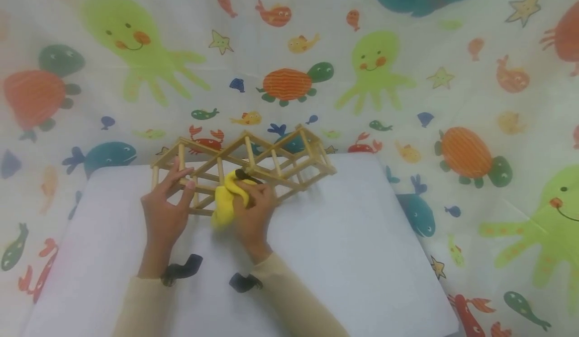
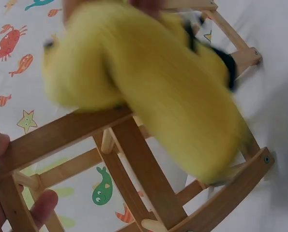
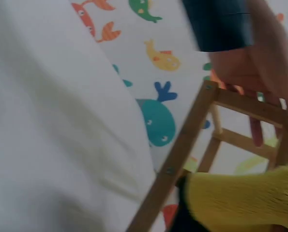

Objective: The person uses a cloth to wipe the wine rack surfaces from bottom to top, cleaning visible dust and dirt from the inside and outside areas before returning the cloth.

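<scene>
A folding wooden lattice rack (image 1: 250, 152), made of crossed slats and round dowels, stands at the back of the white table. My left hand (image 1: 165, 214) holds its left end between thumb and fingers. In my right hand (image 1: 257, 219) is a bunched yellow cloth (image 1: 224, 204) with black edging, pinched against the rack's front middle. The left wrist view shows the cloth (image 2: 153, 82) blurred and folded over a slat, with left fingertips (image 2: 44, 205) at the frame's corner. In the right wrist view the left hand (image 3: 269, 58) lies behind the rack's end frame (image 3: 250, 106).
The white tabletop (image 1: 353, 256) extends in front of the rack and to its right. Close behind it hangs a white curtain (image 1: 280, 40) printed with sea animals. Dark wrist mounts (image 1: 183, 267) stick out from both sleeves.
</scene>
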Demonstrator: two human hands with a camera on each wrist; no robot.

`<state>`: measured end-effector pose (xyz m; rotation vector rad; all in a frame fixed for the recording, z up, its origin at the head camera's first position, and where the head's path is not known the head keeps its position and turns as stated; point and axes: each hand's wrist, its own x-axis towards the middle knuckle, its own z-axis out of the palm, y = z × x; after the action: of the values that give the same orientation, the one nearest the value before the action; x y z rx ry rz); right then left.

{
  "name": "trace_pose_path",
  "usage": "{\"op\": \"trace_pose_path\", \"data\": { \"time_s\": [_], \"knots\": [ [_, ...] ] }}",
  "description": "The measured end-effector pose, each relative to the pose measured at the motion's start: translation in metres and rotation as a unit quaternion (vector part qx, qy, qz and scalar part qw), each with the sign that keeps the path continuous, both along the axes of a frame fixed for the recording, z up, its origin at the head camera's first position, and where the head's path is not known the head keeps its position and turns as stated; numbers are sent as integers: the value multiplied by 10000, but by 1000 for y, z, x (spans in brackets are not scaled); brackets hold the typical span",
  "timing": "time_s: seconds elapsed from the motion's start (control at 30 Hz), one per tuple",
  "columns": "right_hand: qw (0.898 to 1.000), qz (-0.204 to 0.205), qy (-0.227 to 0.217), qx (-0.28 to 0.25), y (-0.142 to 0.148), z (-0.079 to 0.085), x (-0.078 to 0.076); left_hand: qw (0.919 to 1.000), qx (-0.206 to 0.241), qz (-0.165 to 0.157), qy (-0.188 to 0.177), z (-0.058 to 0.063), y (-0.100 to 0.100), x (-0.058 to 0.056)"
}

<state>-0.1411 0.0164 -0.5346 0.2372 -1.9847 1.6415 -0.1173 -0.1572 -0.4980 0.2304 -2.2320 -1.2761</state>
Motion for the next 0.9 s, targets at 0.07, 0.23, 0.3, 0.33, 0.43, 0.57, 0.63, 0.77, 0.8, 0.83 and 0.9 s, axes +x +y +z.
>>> {"op": "trace_pose_path", "data": {
  "time_s": [0.07,0.23,0.3,0.33,0.43,0.57,0.63,0.77,0.8,0.83,0.9],
  "knots": [
    [9985,202,-375,348,-2,-6,2,9999,-2,-12,-147,2,1,1],
    [9974,274,-504,429,-2,-10,10,9978,-341,-204,-537,10,-12,3],
    [9992,213,-259,239,-1,-6,11,9957,-552,-255,-701,16,-22,2],
    [9996,212,-125,119,0,-3,12,9943,-670,-254,-794,20,-28,1],
    [9986,350,254,-311,1,11,12,9900,-1054,-354,-870,31,-47,-8],
    [9962,516,462,-524,-5,31,15,9808,-1286,-1083,-986,45,-71,-32],
    [9962,573,443,-493,-11,37,16,9727,-1193,-1603,-1180,51,-81,-46],
    [9967,645,474,-123,-26,40,19,9498,-856,-2381,-1839,54,-93,-66],
    [9964,719,450,-40,-29,40,19,9454,-760,-2484,-1970,54,-94,-68],
    [9960,796,404,54,-32,39,20,9414,-693,-2572,-2067,53,-95,-70],
    [9946,967,294,236,-36,37,20,9367,-591,-2687,-2164,52,-94,-73]
  ]
}}
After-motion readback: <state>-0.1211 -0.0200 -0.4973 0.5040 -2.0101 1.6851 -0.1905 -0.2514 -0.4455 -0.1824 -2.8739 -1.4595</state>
